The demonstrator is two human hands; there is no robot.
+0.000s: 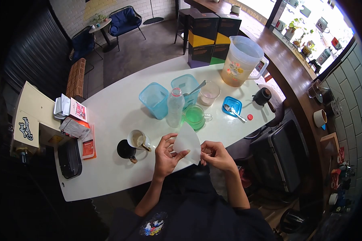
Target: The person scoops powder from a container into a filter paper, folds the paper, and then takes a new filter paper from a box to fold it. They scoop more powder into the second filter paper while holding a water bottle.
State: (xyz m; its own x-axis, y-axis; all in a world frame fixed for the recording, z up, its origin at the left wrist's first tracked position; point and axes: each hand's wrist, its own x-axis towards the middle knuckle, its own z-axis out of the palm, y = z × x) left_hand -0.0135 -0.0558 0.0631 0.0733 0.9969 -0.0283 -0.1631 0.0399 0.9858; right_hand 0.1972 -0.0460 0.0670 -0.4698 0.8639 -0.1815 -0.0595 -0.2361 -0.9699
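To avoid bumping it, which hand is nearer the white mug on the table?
Left. The left hand is beside the white mug; the right hand is farther, across the paper.

I count my two hands, one folded paper, two blue tubs, one bottle, one pitcher, two metal utensils, one glass cup of green, one blue lid, one red cap, two blue chairs.

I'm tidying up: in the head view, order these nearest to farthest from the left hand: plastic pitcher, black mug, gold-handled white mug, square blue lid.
1. Gold-handled white mug, left of the left hand
2. Black mug, farther left
3. Square blue lid, ahead to the right
4. Plastic pitcher, beyond the lid
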